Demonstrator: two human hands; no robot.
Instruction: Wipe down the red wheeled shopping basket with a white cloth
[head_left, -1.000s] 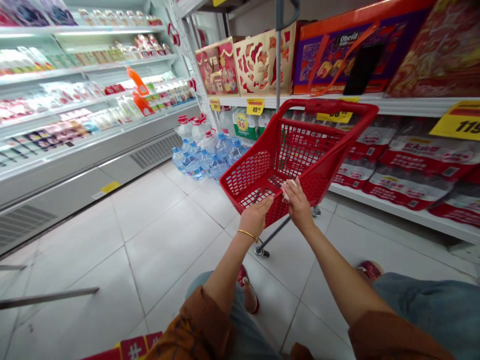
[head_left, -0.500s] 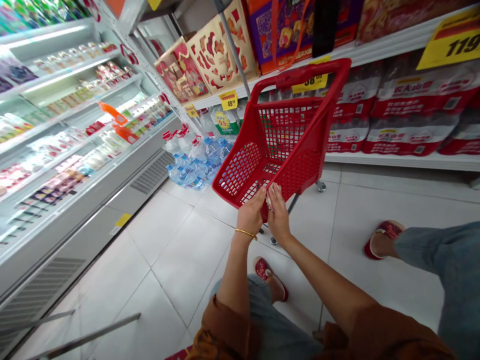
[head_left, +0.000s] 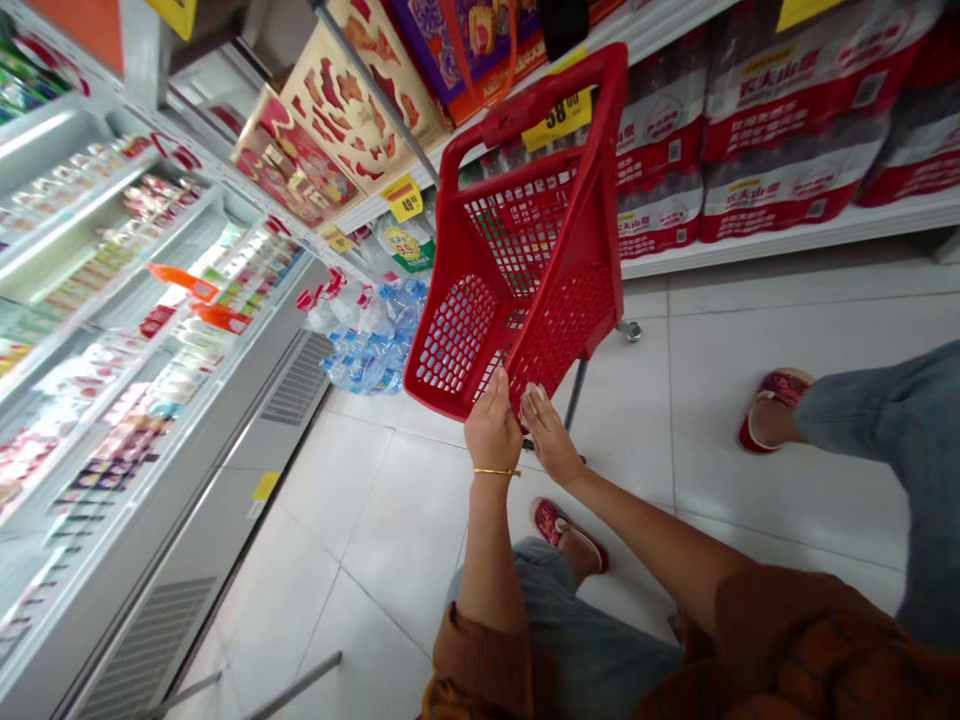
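The red basket (head_left: 517, 270) stands tilted, its near rim held in the closed left hand (head_left: 491, 425) and right hand (head_left: 547, 440), the right pinching something white (head_left: 534, 395). Open floor (head_left: 750, 500) lies right, up to the far shelf (head_left: 787, 240); a chiller (head_left: 292, 390) edges the left.

Supermarket aisle: red shopping basket (head_left: 457, 335) in grip; refrigerated display case (head_left: 172, 380) running left of grip; shelving (head_left: 787, 245) carrying shrink-wrapped water packs (head_left: 787, 110), yellow price tags (head_left: 559, 118) rising right of grip.

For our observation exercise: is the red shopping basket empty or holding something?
Empty: the red basket shows no goods against its mesh walls and floor.
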